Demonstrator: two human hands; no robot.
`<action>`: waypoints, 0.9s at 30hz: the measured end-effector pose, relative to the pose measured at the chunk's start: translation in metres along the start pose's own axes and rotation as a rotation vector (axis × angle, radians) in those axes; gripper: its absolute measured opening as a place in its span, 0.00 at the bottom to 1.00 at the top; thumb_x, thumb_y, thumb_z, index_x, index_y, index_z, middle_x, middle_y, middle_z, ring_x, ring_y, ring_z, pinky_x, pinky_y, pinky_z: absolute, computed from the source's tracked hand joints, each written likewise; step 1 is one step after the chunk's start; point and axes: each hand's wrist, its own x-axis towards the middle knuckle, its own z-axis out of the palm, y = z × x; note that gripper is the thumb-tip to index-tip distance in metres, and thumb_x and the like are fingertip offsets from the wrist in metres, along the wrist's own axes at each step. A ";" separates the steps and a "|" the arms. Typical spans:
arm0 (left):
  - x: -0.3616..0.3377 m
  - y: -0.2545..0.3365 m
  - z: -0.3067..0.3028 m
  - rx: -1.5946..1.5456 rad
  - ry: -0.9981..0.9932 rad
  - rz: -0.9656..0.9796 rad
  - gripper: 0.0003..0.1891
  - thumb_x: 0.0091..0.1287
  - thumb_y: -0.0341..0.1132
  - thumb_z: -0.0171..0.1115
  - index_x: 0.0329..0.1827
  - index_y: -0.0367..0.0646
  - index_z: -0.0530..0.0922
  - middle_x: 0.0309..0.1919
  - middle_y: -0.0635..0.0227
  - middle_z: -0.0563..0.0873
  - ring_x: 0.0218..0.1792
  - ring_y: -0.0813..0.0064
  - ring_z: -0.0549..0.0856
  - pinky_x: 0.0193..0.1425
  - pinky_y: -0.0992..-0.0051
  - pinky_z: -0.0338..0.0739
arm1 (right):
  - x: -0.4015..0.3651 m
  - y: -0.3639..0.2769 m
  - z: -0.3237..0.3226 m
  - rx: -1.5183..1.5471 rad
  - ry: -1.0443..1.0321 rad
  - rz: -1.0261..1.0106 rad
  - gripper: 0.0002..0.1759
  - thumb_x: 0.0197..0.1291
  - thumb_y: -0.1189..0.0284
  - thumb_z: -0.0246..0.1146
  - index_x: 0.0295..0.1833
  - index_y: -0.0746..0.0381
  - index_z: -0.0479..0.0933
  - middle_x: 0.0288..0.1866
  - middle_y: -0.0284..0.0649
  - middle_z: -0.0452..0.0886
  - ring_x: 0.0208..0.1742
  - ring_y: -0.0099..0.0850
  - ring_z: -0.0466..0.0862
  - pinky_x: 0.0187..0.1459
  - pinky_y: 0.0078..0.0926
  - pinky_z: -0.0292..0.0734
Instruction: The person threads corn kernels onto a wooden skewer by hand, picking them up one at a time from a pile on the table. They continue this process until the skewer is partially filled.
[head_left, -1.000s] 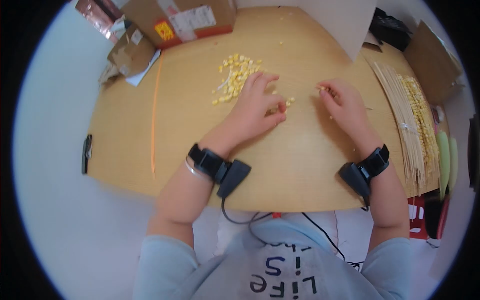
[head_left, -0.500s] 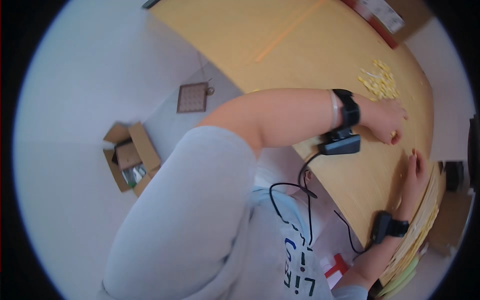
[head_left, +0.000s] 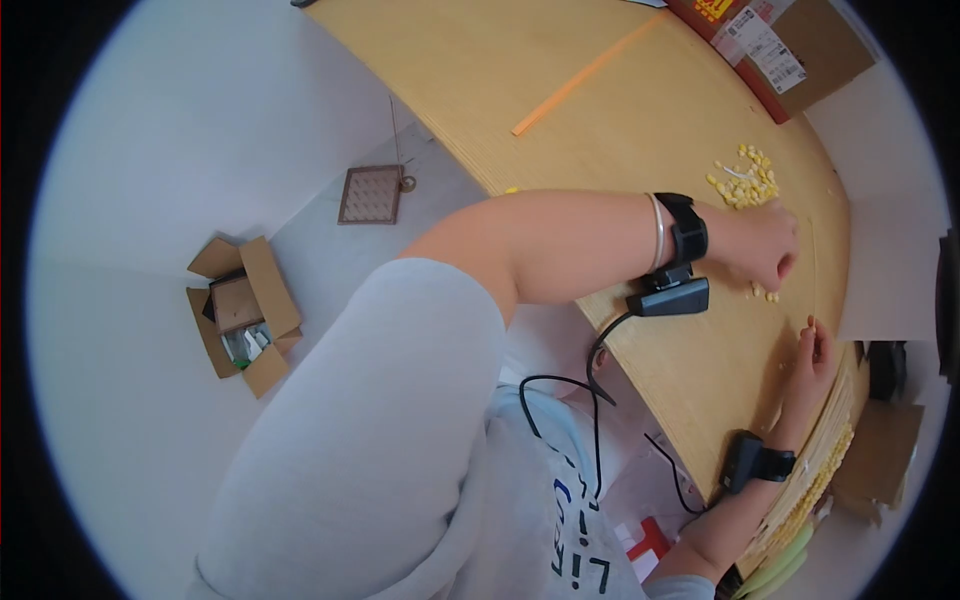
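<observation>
My left hand (head_left: 765,242) is curled closed, palm down, over the table between a heap of yellow corn kernels (head_left: 748,188) and a few loose kernels (head_left: 768,294). Whatever it may hold is hidden under the fingers. A thin white strip (head_left: 737,173) lies among the heap. Nearer the front, my right hand (head_left: 815,352) hovers with its fingers pinched together, pointing toward the left one; anything between the fingertips is too small to name. Both wrists wear black straps with small boxes; the one on my left wrist (head_left: 670,295) has a cable.
An orange strip (head_left: 585,78) lies on the wooden table (head_left: 480,75). A red and brown carton (head_left: 780,60) stands at its far edge. Beside my right forearm are a tray with yellow kernels (head_left: 820,485) and pale green lengths (head_left: 785,568). An open cardboard box (head_left: 275,300) sits on the floor.
The view has shifted slightly. My left hand has turned, its fingers curling further under, and loose kernels now show below it. My right hand stays near with fingers pinched.
</observation>
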 end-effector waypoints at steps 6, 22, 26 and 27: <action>0.003 -0.023 -0.011 -0.279 0.291 -0.310 0.09 0.49 0.37 0.65 0.30 0.42 0.83 0.31 0.62 0.86 0.36 0.63 0.85 0.41 0.68 0.78 | -0.003 -0.002 0.001 0.048 -0.010 0.012 0.14 0.67 0.72 0.57 0.53 0.69 0.77 0.48 0.36 0.81 0.45 0.20 0.77 0.48 0.17 0.71; 0.003 -0.023 -0.015 -0.624 0.284 -0.551 0.09 0.63 0.28 0.59 0.44 0.37 0.83 0.34 0.68 0.86 0.33 0.80 0.82 0.38 0.81 0.76 | -0.008 -0.032 0.005 -0.166 0.147 -0.156 0.09 0.61 0.76 0.59 0.46 0.66 0.78 0.34 0.41 0.79 0.37 0.30 0.78 0.41 0.26 0.73; 0.003 -0.017 -0.020 -0.816 0.328 -0.641 0.11 0.65 0.26 0.56 0.49 0.32 0.80 0.40 0.66 0.85 0.37 0.80 0.81 0.43 0.81 0.76 | -0.007 -0.035 0.002 -0.157 0.153 -0.172 0.10 0.58 0.78 0.60 0.45 0.65 0.80 0.32 0.43 0.79 0.33 0.32 0.78 0.38 0.27 0.73; 0.002 -0.017 -0.021 -0.818 0.311 -0.628 0.11 0.65 0.26 0.56 0.49 0.32 0.80 0.40 0.66 0.85 0.37 0.80 0.81 0.43 0.81 0.76 | -0.008 -0.035 0.001 -0.148 0.150 -0.188 0.10 0.57 0.79 0.60 0.45 0.65 0.80 0.31 0.43 0.79 0.32 0.34 0.78 0.37 0.28 0.73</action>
